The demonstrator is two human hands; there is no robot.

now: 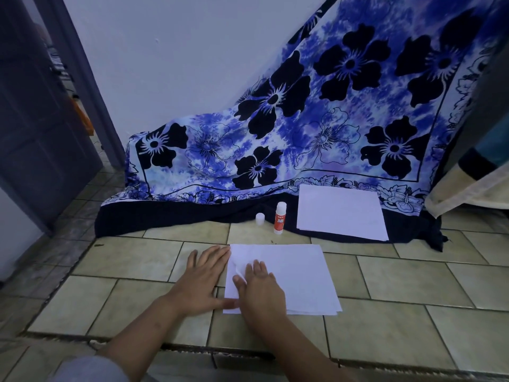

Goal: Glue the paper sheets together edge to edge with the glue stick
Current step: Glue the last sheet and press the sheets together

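Pressing flat, both open hands (234, 282) smooth rectangular white paper sheets (297, 274) on tile.

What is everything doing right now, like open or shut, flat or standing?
Glue stick: standing upright, cap off.
Cap: off, standing left of the glue stick.
Near paper sheets: flat on the tiles, left edge lifted slightly.
Far paper stack: lying on the cloth, untouched.
Left hand: flat, at the sheets' left edge.
Right hand: pressing on the sheets.
Door: open.
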